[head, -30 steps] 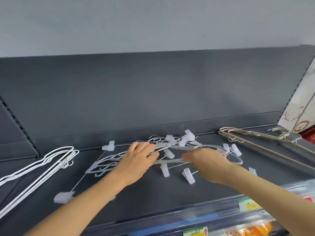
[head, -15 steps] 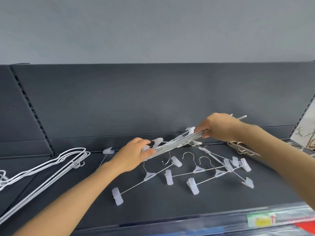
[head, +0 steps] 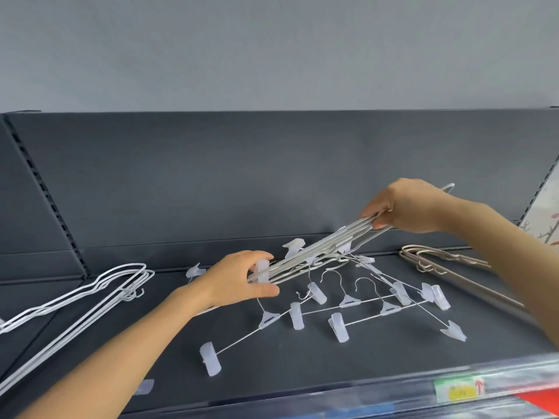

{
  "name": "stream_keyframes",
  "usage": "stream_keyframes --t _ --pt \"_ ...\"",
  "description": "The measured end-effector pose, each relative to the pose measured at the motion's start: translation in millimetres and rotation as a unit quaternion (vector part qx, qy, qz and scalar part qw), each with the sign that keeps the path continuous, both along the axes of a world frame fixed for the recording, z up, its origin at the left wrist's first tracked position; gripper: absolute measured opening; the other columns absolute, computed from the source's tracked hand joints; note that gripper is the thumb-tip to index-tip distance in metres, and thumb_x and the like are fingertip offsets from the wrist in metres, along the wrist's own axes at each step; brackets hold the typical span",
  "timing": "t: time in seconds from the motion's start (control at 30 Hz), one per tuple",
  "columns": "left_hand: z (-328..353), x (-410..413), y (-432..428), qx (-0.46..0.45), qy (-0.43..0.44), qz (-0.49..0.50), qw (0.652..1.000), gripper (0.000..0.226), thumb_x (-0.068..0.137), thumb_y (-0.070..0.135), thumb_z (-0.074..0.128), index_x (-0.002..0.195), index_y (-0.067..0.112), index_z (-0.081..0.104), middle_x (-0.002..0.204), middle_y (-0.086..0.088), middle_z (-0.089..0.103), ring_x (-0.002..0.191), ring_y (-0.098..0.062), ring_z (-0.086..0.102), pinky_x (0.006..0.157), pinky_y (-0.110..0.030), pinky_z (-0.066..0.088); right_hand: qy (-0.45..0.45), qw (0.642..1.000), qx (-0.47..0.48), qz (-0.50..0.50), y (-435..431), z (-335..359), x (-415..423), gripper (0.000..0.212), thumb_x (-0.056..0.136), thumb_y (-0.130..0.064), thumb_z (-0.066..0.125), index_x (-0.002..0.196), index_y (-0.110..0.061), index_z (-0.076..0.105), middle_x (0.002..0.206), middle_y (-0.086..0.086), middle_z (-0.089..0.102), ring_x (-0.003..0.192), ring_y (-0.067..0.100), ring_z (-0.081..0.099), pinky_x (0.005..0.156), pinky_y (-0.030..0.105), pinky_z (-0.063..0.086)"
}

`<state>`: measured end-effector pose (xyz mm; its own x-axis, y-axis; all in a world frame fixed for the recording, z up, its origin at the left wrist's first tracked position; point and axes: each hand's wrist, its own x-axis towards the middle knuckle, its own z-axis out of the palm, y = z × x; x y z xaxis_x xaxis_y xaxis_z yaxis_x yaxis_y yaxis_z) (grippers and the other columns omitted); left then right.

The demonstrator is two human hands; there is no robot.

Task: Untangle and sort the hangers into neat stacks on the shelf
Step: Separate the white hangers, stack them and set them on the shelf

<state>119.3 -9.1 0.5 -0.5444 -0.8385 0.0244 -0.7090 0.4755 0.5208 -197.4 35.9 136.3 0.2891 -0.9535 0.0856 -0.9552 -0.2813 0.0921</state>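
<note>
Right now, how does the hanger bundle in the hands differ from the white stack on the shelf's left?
The held bundle is raised and tilted, right end higher, gripped by the left hand and right hand; the white stack lies flat on the shelf, untouched. Clip hangers look tangled into the held bundle; the white stack has none among it. Both are thin wire hangers nested together.
</note>
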Motion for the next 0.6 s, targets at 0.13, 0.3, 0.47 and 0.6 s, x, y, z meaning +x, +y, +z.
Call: stream_keyframes --t 0.13,0.3,0.47,0.6 --pt "2.3 -2.2 -4.2 -0.034 -0.013 -0.015 0.999 0.022 0.076 0.041 0.067 0.082 0.023 0.056 0.074 0.015 0.054 0.065 -0.005 0.046 0.066 -0.023 0.042 -0.011 1.0 0.003 -0.003 0.7 6.5 0.0 0.02 0.081 -0.022 0.069 0.095 -0.036 0.071 0.079 -0.018 0.066 0.075 0.01 0.056 0.068 0.026 0.044" --pt "9.9 -4.7 -8.7 -0.012 0.051 -0.001 0.999 0.025 0.079 0.02 0.061 0.068 0.014 0.04 0.059 0.011 0.04 0.057 -0.009 0.032 0.06 -0.025 0.039 0.151 0.982 -0.1 0.063 -11.9 0.5 1.9 0.017 0.083 -0.034 0.065 0.099 -0.029 0.067 0.089 -0.009 0.069 0.091 0.019 0.061 0.085 0.033 0.039" --pt "-0.4 2.3 -17.6 0.019 0.089 0.04 0.995 0.022 0.081 0.027 0.062 0.072 0.013 0.048 0.069 0.001 0.049 0.059 -0.011 0.042 0.06 -0.03 0.044 0.246 0.925 -0.257 0.131 -20.8 -11.3 3.6 0.021 0.061 -0.011 0.078 0.071 -0.019 0.062 0.06 -0.003 0.056 0.061 0.025 0.056 0.061 0.034 0.043" --pt "-6.8 0.4 -11.2 0.039 0.092 0.037 0.994 0.023 0.074 0.029 0.07 0.067 0.016 0.052 0.069 0.002 0.056 0.059 -0.008 0.047 0.061 -0.027 0.043 0.288 0.934 -0.192 0.092 -9.7 -26.3 15.8 0.025 0.063 -0.004 0.068 0.076 -0.021 0.055 0.069 -0.002 0.06 0.067 0.024 0.06 0.06 0.031 0.042"
